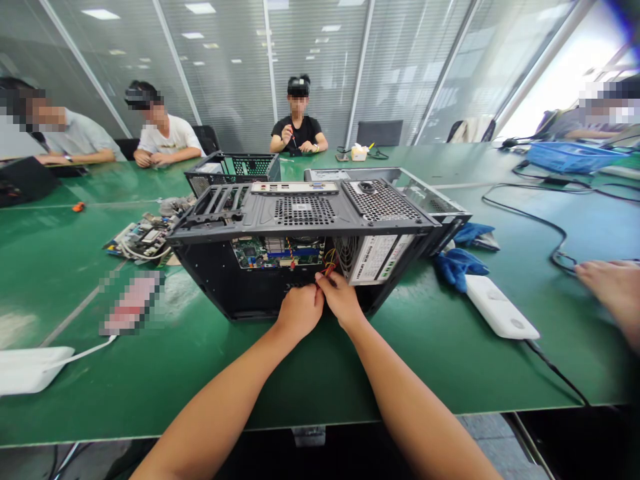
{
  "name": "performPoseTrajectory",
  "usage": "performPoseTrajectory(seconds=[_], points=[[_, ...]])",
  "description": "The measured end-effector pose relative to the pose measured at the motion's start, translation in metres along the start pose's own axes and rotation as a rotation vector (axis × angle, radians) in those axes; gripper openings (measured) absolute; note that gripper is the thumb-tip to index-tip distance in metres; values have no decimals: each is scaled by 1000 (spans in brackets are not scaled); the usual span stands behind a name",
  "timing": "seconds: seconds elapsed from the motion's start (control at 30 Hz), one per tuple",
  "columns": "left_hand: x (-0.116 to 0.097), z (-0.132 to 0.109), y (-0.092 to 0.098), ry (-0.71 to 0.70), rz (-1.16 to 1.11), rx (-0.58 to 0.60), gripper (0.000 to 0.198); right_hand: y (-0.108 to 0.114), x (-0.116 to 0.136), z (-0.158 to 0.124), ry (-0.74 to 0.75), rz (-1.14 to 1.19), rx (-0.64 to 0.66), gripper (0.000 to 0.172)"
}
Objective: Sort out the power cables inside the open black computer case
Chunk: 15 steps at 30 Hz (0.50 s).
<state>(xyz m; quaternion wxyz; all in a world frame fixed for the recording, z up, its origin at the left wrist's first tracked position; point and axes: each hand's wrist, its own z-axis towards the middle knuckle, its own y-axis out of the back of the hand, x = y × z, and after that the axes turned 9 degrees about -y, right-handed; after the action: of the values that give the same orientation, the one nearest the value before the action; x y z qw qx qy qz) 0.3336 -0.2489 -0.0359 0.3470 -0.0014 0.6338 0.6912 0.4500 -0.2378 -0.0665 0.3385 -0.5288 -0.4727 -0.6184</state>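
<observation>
A black computer case (pixel 310 230) lies before me with its open side facing me. Inside it are a green motherboard (pixel 280 253) and a power supply with a white label (pixel 383 259). Thin red, yellow and black power supply cables (pixel 330 257) hang beside the power supply's fan. My right hand (pixel 344 299) pinches these cables at the opening. Against it, my left hand (pixel 301 310) is closed, thumb near the right thumb; its fingers curl out of sight and what they hold is hidden.
Behind stand two more cases (pixel 235 165) (pixel 435 190). Loose circuit boards (pixel 145 235) lie left, near a phone (pixel 133 303) and a white power bank (pixel 35 370). Blue gloves (pixel 460 267), another white power bank (pixel 500 307) and another person's hand (pixel 613 293) are right. Co-workers sit around the table.
</observation>
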Motion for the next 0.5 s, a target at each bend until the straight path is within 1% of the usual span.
performPoseTrajectory(seconds=[0.1, 0.17, 0.23, 0.3, 0.4, 0.5], points=[[3, 1, 1, 3, -179, -5, 33, 0, 0, -1, 19, -35, -27, 38], [4, 1, 1, 56, -353, 43, 35, 1, 1, -2, 3, -22, -25, 38], [4, 2, 2, 145, -574, 112, 34, 2, 3, -3, -37, 1, -4, 38], [4, 2, 2, 234, -832, 157, 29, 3, 5, -4, -84, 53, 31, 38], [6, 3, 2, 355, -1256, 165, 24, 4, 8, -6, -166, 176, 86, 41], [10, 4, 5, 503, -1587, 191, 30, 5, 9, -6, -229, 307, 151, 43]])
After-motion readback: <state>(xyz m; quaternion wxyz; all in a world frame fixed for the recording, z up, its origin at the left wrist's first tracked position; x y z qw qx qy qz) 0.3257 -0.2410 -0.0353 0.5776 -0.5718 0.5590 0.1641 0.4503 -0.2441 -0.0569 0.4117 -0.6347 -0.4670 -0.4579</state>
